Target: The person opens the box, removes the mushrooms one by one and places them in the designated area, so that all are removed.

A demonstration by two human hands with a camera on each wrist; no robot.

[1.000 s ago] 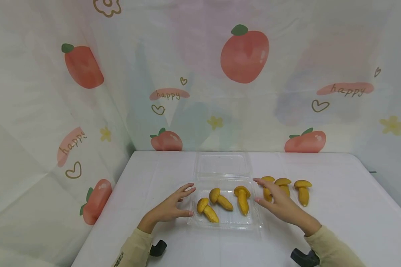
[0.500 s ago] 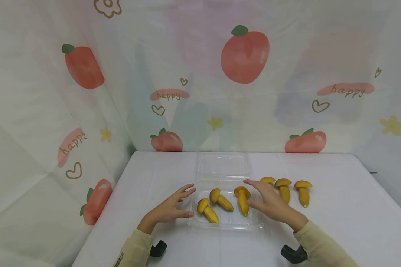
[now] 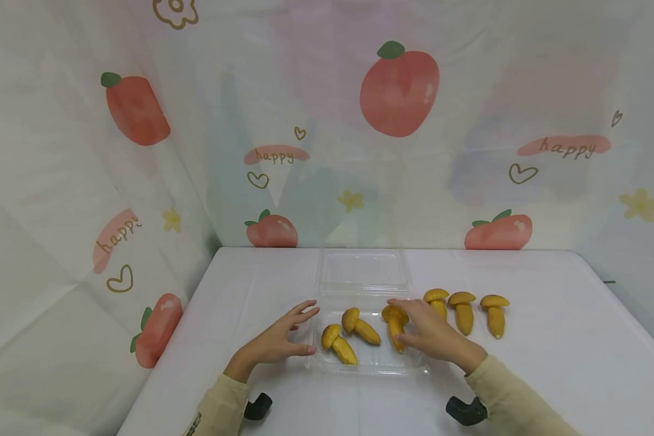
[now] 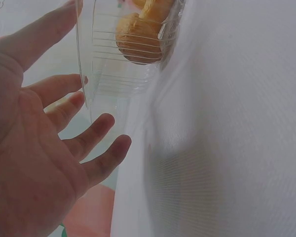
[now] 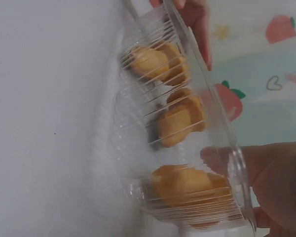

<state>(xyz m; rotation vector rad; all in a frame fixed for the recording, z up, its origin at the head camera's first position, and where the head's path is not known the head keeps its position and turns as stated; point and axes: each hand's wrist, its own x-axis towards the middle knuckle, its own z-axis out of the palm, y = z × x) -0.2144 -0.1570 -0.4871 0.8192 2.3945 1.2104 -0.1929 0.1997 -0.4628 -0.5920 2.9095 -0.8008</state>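
Note:
A transparent plastic clamshell box (image 3: 367, 367) stands on the table with its lid (image 3: 364, 269) folded back. In it lie three yellow mushrooms: one at the left (image 3: 340, 345), one in the middle (image 3: 361, 326) and one at the right (image 3: 396, 324). My left hand (image 3: 275, 340) is at the box's left side, fingers spread; in the left wrist view the thumb and fingertips are by the rim. Over the box's right side, my right hand (image 3: 433, 332) reaches with parted thumb and fingers around the right mushroom, partly covering it. Whether they touch it I cannot tell.
Right of the box, three more yellow mushrooms stand in a row on the white table: a near one (image 3: 436, 300), a middle one (image 3: 462, 312) and a far right one (image 3: 495, 315). A fruit-printed curtain (image 3: 327, 181) hangs behind. Black wrist mounts (image 3: 465, 411) sit under both sleeves.
My right hand has moved left, from beside the row of loose mushrooms to over the right mushroom in the box. The left hand has stayed still.

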